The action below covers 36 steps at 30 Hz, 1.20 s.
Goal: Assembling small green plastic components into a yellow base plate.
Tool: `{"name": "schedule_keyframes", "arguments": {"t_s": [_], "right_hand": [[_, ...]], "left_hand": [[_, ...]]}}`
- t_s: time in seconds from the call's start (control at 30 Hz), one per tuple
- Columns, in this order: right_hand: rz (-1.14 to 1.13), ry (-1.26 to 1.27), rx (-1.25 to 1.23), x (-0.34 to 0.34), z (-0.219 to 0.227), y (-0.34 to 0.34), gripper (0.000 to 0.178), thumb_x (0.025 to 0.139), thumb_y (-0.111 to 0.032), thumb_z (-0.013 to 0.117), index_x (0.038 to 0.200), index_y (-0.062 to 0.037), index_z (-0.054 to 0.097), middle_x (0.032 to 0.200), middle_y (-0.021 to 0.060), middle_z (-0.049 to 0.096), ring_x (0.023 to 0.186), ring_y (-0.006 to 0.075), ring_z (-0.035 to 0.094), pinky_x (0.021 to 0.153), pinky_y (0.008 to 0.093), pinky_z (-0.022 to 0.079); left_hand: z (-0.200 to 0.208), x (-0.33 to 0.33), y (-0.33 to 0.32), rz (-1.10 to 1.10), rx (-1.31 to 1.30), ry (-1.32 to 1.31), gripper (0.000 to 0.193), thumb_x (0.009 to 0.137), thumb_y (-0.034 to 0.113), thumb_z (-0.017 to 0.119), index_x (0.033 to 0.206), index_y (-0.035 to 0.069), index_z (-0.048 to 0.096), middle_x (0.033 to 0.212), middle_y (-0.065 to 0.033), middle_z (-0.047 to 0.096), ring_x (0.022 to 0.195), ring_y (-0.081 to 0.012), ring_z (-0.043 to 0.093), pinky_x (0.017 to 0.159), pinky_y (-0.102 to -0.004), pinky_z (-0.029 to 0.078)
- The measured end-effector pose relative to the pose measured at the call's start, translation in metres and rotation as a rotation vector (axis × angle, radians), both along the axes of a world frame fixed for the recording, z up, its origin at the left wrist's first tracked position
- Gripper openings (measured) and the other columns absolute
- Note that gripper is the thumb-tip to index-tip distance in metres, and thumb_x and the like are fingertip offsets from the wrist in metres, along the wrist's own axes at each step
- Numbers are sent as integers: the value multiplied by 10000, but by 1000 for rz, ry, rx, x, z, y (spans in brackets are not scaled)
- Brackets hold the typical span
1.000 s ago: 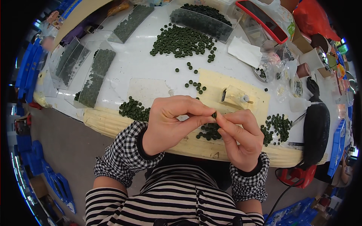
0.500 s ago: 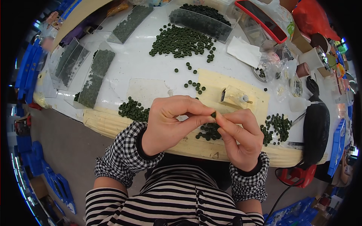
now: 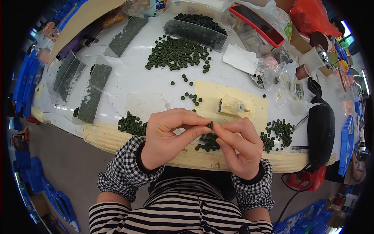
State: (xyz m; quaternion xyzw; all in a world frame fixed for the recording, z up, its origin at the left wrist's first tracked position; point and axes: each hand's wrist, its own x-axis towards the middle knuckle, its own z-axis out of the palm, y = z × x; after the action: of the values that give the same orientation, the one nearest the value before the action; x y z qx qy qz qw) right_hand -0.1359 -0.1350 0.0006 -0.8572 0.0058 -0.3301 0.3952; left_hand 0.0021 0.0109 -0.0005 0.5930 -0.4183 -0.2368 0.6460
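In what looks like close fingertip work, the left hand [image 3: 163, 134] pinches a small dark-green piece [image 3: 210, 125] above the desk [image 3: 134, 84], the right hand [image 3: 241, 146] meets it, curled, its grip unclear, and the next move calls for steadiness.

Disc [image 3: 210, 125] between my left hand [image 3: 165, 134] and right hand [image 3: 242, 150]; disc pile [image 3: 177, 54] beyond, on the table [image 3: 142, 82]; trays [image 3: 94, 91] left; phone [image 3: 259, 26] back right.
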Motion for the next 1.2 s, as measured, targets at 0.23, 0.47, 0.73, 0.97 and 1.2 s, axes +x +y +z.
{"name": "schedule_keyframes", "arguments": {"t_s": [0.23,0.47,0.73,0.97,1.2], "right_hand": [[12,-3,-12,1,-1,0,376,736,13,741,1106,-50,716,900,54,651,766,208,583,661,303,474],[-10,-2,-3,0,-2,0,357,747,8,736,1099,-47,718,900,60,650,762,211,582,662,305,471],[-8,10,15,0,-2,1,344,752,9,733,1092,-44,719,897,65,649,764,215,583,669,307,470],[-14,12,18,0,-2,2,342,748,13,734,1086,-40,721,896,68,650,764,214,584,663,306,469],[-3,0,10,0,-2,1,350,745,15,736,1091,-37,720,894,68,650,757,209,586,660,304,469]], "left_hand": [[-2,0,1,14,-7,-50,168,831,-32,706,999,-27,706,894,-127,706,794,-147,689,720,-242,554],[1,-2,-2,11,-3,-34,177,834,-36,700,1010,-29,703,896,-131,707,791,-148,688,715,-244,555],[0,-1,-1,18,-5,-63,171,838,-41,691,1009,-29,703,886,-124,705,790,-146,684,710,-245,553],[0,-2,-1,32,-23,-93,178,830,-48,692,1006,-26,704,874,-126,706,778,-149,687,700,-243,551],[2,-2,0,28,-7,-119,189,803,-79,704,985,-29,706,892,-136,705,798,-164,687,708,-247,546]]}}
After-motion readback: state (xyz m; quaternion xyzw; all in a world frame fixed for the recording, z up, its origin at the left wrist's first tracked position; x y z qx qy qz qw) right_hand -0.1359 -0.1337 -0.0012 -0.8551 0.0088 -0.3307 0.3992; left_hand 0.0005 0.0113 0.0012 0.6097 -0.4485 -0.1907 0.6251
